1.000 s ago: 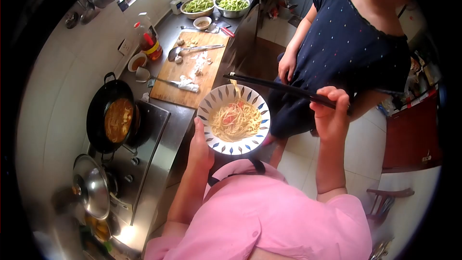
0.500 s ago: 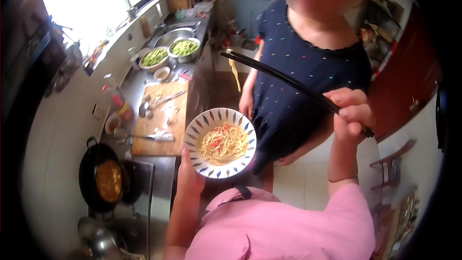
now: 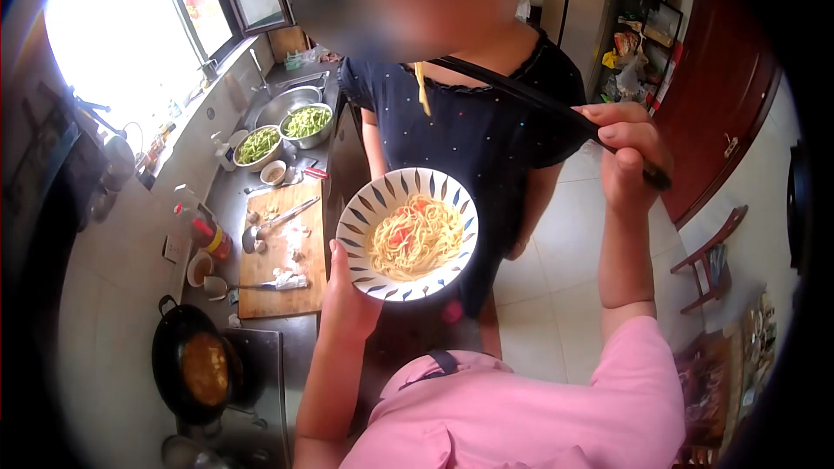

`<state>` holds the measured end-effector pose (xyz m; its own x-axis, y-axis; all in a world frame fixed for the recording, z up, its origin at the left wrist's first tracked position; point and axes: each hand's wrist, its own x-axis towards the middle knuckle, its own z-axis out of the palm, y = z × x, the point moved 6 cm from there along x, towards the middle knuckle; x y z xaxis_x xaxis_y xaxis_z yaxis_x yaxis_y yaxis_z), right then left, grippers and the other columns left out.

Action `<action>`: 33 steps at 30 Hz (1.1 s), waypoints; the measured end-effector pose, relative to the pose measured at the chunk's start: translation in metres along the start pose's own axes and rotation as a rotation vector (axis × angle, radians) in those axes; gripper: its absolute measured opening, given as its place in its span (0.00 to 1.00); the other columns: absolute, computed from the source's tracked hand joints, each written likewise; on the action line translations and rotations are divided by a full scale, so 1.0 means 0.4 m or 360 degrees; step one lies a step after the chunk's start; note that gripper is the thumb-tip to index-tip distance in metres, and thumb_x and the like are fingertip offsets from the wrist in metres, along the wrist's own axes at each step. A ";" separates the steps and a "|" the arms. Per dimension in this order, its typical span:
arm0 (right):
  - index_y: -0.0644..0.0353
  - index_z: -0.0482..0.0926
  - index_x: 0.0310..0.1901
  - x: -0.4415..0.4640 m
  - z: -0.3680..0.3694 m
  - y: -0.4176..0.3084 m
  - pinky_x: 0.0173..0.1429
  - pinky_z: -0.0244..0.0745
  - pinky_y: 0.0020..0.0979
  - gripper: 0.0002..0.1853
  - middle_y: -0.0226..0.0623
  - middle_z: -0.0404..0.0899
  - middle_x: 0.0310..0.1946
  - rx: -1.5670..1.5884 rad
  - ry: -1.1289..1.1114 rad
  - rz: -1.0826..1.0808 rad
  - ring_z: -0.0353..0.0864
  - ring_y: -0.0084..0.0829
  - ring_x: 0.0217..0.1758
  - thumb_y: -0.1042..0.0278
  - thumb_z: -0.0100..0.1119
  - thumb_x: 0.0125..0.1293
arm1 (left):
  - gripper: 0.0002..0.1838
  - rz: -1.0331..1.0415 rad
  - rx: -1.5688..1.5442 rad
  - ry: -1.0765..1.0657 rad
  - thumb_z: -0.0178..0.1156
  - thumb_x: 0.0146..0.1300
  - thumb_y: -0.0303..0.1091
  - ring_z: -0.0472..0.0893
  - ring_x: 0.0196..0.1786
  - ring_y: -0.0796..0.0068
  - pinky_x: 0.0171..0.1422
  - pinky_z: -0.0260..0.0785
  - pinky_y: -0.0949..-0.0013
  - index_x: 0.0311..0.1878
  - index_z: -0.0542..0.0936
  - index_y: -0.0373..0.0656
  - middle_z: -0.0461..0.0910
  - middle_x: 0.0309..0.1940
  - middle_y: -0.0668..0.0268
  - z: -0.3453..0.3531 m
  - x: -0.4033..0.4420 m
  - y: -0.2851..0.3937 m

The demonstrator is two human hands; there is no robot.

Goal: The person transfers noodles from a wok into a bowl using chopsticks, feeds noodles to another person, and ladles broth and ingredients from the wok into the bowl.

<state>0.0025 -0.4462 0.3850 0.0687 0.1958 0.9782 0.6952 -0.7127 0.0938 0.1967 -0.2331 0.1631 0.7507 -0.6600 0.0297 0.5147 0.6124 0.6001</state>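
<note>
My left hand [image 3: 349, 295] is closed on the rim and side of a white bowl [image 3: 354, 234] with a dark leaf pattern. Noodles [image 3: 417, 243] with red tomato pieces lie inside it. My right hand [image 3: 630, 143] grips a pair of black chopsticks [image 3: 539, 97], raised above the bowl. From their far end hang a few noodle strands [image 3: 422, 91], level with the mouth of a person in a dark dotted top [image 3: 452, 126]. That person's head covers the chopstick tips, so I cannot tell whether the noodles touch the mouth.
On the left counter lies a cutting board [image 3: 304, 297] with a ladle [image 3: 278, 219]. Beyond stand bowls of chopped greens [image 3: 306, 122] and a sauce bottle [image 3: 208, 234]. A wok [image 3: 169, 382] with reddish food sits on the stove. A chair [image 3: 714, 262] stands right.
The other person has leaned in, bringing their face to the chopsticks' far end. The noodles still hang from the chopsticks. My view has shifted, and the bowl appears slightly higher.
</note>
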 end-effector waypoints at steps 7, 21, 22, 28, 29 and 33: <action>0.67 0.74 0.34 -0.080 0.006 -0.011 0.46 0.77 0.34 0.19 0.49 0.79 0.38 -0.0024 0.0072 0.0059 0.81 0.39 0.39 0.55 0.52 0.67 | 0.28 0.0087 0.0103 -0.0085 0.38 0.71 0.52 0.70 0.60 0.64 0.63 0.64 0.59 0.65 0.61 0.42 0.68 0.60 0.61 0.018 0.011 0.004; 0.64 0.75 0.35 -0.127 0.042 -0.040 0.45 0.76 0.31 0.17 0.46 0.79 0.39 -0.0109 0.0084 -0.0099 0.81 0.38 0.40 0.55 0.52 0.67 | 0.28 0.0167 0.0167 -0.0130 0.38 0.71 0.52 0.71 0.60 0.63 0.62 0.65 0.57 0.64 0.62 0.42 0.69 0.60 0.60 0.023 0.020 0.012; 0.64 0.75 0.35 -0.132 0.045 -0.043 0.45 0.76 0.31 0.17 0.47 0.79 0.39 -0.0124 0.0080 -0.0102 0.81 0.38 0.40 0.55 0.52 0.67 | 0.28 0.0174 0.0169 -0.0148 0.38 0.71 0.52 0.70 0.60 0.63 0.63 0.65 0.56 0.64 0.62 0.42 0.69 0.60 0.60 0.022 0.024 0.012; 0.63 0.75 0.36 -0.183 0.043 -0.068 0.43 0.76 0.31 0.18 0.48 0.79 0.38 -0.0079 0.0105 -0.0050 0.80 0.36 0.38 0.53 0.51 0.67 | 0.28 0.0171 0.0189 -0.0294 0.37 0.71 0.53 0.70 0.61 0.61 0.63 0.65 0.55 0.65 0.61 0.42 0.67 0.61 0.59 0.016 0.035 0.007; 0.63 0.74 0.36 -0.198 0.041 -0.067 0.42 0.77 0.31 0.18 0.48 0.79 0.38 -0.0023 0.0101 0.0001 0.80 0.36 0.38 0.53 0.50 0.67 | 0.28 0.0155 0.0195 -0.0307 0.36 0.71 0.53 0.70 0.61 0.61 0.63 0.65 0.55 0.65 0.61 0.43 0.67 0.61 0.59 0.014 0.033 0.004; 0.64 0.74 0.36 -0.241 0.040 -0.036 0.41 0.77 0.30 0.20 0.49 0.78 0.38 0.0223 0.0117 0.0191 0.79 0.34 0.36 0.51 0.49 0.68 | 0.30 0.0163 0.0221 -0.0174 0.36 0.70 0.55 0.70 0.62 0.60 0.64 0.64 0.52 0.66 0.60 0.43 0.67 0.62 0.59 0.007 0.041 0.002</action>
<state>-0.0027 -0.4442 0.2862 0.1081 0.0617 0.9922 0.7782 -0.6264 -0.0458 0.2084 -0.2446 0.1665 0.7429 -0.6452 0.1783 0.3703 0.6180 0.6935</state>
